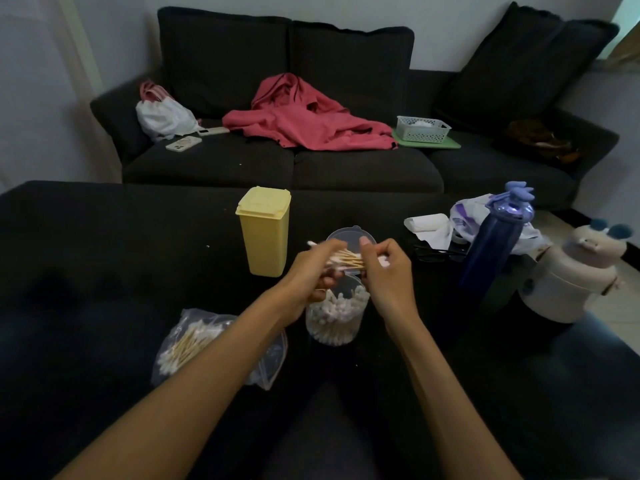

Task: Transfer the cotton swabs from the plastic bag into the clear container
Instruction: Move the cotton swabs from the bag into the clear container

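Above the clear container (334, 315), both hands' grips, left hand (313, 271) and right hand (388, 275), pinch one swab bundle (348, 262).

hands: two, left hand (313, 271) and right hand (389, 275)
bundle of cotton swabs (349, 261) held between them: one; swabs too many to count
clear container (334, 315): one; clear lid (349, 237): one
plastic bag (207, 344) on the surface: one
yellow bin (264, 233): one
blue bottle (491, 251): one
phones: two, one (183, 143); another (214, 131)
white basket (423, 128): one
pink garment (304, 116): one
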Available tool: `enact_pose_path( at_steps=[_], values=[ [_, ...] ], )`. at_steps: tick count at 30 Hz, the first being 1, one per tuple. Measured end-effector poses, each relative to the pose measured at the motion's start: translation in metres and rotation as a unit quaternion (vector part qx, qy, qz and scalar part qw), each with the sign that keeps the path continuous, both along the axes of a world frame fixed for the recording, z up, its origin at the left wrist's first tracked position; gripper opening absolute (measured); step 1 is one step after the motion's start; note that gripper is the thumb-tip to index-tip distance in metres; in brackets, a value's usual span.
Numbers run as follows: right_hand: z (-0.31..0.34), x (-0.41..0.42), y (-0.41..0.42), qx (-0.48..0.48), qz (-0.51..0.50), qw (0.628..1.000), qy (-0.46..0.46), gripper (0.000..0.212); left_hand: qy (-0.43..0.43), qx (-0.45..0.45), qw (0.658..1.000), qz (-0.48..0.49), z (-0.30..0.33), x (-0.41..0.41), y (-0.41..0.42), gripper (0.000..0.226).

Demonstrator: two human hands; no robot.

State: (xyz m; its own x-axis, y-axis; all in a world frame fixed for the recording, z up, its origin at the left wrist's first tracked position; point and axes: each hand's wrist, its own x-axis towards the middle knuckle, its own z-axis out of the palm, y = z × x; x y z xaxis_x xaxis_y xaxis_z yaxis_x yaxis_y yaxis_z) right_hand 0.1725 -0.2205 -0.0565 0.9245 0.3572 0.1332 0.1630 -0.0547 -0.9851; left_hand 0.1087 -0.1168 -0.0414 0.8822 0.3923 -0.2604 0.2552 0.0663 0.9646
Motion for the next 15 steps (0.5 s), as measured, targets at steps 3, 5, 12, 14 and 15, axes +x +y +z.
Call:
enact_pose_path(
  at_steps=[3, 5, 12, 14, 15],
  values=[
    [0.001, 0.002, -0.005, 0.000, -0.004, 1.000, -0.030, 0.019, 0.032, 0.020, 0.999, 0.026, 0.006, -0.004, 0.003, 0.034],
    [0.001, 0.002, -0.006, -0.007, 0.000, 0.999, -0.053, 0.019, 0.033, 0.066, 0.997, 0.027, 0.010, -0.001, -0.002, 0.035],
    [-0.002, 0.001, -0.004, -0.008, 0.009, 1.000, 0.000, 0.017, 0.044, 0.093, 0.994, 0.028, 0.000, 0.010, -0.019, 0.044],
    [-0.005, 0.001, -0.004, -0.011, 0.004, 1.000, 0.022, 0.015, 0.040, 0.040, 0.998, 0.033, -0.002, 0.010, -0.021, 0.045],
    [-0.006, 0.001, -0.004, -0.017, -0.006, 1.000, 0.023, 0.015, 0.040, 0.019, 0.998, 0.040, -0.002, 0.010, -0.021, 0.046]
  ],
)
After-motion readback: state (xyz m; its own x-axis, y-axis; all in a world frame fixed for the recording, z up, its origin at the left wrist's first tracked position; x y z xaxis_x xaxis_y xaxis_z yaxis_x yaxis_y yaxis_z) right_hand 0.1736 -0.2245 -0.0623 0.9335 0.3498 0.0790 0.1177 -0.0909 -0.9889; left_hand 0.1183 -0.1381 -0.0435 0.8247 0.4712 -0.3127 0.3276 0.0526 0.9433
